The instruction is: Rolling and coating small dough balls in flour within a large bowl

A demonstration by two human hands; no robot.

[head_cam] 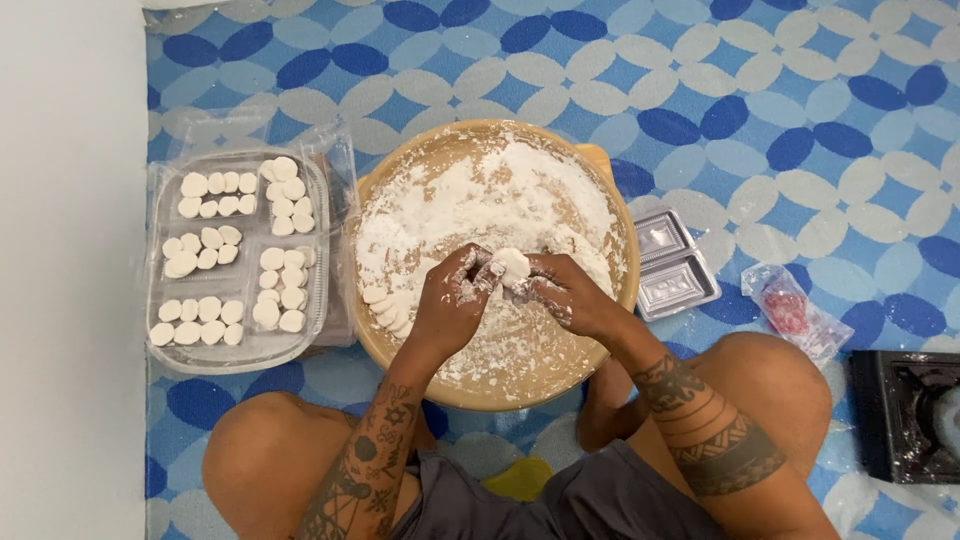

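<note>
Dough (511,265), a small white lump, sat pinched between both hands above the middle of the bowl (610,215). The left hand (452,297) and the right hand (560,290) were pressed together around it, fingertips closed on the lump from either side, both dusted white.

The floor mat (760,110) under everything carried a pattern of dark blue, pale blue and cream ovals. A plain pale wall or board (70,270) ran down the left edge of the view. The person sat on the mat with bare knees spread to either side of the bowl.

The bowl was wide, round and tan, and held a heap of white flour (480,195) spread mostly over its far half. A short row of shaped white pieces (390,308) lay in the flour by the left hand.

Just left of the bowl lay a clear plastic tray (165,355) with several compartments, each holding rows of small white rounds (210,247). Right of the bowl, touching or just beside its rim, lay a small clear tray (672,265) of two compartments. Further right lay a little clear bag (790,312) with something red inside, and a black tray (905,415) showed at the right edge.
</note>
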